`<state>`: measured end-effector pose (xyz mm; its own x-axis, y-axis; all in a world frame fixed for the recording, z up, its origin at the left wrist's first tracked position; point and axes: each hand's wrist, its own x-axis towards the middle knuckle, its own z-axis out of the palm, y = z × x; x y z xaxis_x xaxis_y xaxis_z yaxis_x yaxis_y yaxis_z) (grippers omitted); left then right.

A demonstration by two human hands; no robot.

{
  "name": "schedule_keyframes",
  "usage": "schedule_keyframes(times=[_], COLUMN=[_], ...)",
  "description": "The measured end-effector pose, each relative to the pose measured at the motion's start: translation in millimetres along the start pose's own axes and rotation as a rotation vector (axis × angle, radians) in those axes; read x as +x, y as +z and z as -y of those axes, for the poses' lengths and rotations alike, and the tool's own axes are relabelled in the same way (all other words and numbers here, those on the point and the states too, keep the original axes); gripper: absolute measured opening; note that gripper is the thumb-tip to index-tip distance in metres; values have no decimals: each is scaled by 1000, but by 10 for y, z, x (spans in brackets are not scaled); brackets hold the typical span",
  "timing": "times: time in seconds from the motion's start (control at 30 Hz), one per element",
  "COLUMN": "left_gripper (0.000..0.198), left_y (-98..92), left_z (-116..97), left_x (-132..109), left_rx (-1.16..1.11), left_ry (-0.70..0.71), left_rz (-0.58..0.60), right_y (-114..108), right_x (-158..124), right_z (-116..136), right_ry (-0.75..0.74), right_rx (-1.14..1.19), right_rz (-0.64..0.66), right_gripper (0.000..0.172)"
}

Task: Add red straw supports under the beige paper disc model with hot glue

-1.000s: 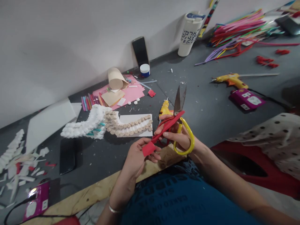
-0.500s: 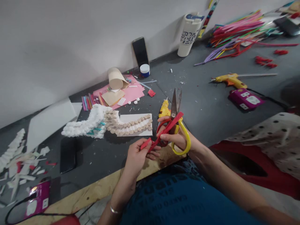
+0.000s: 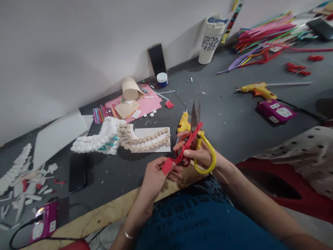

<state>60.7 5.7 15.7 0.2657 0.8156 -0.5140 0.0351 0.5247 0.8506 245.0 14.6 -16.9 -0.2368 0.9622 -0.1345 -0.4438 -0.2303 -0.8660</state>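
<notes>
"Red foam strip (image 3: 169, 166): what is the left hand (image 3: 156, 182) doing with it?"

"It is pinching the strip's end between thumb and fingers, and the strip is running up across the blades of the yellow-handled scissors (image 3: 194, 116)."

"And the right hand (image 3: 201, 155)?"

"It is closing around the scissors' yellow loop, with the blades slightly spread at the strip."

"What is lying beyond the grip?"

"A small yellow glue gun (image 3: 183, 123) is lying just behind the blades, a white card (image 3: 162, 147) with beige rounds is lying left of the grip, and a purple power strip (image 3: 275, 111) is sitting well to the right."
</notes>
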Motion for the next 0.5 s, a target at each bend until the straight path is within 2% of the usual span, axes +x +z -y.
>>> schedule_keyframes(times=[0.1,0.17,0.23,0.4,0.5], left_gripper=[14,9,15,49,53], left_y=[-7,-10,-7,8,-2], left_z=[25,42,60,78,27], left_x=[-19,-23,-9,37,10], left_rx=[167,232,170,-189,-246], left_ry=[186,238,186,-96,-188], left_rz=[-139,-177,-153,-37,51], right_y=[59,76,72,38,34], right_x=[-44,-77,-105,-107,-67], right_z=[-77,-92,-70,14,-9], right_ry=[26,57,65,67,58], right_rx=[-45,-63,-62,-13,82], right_rz=[-111,-136,-99,98,126], right_gripper=[57,54,51,45,45])
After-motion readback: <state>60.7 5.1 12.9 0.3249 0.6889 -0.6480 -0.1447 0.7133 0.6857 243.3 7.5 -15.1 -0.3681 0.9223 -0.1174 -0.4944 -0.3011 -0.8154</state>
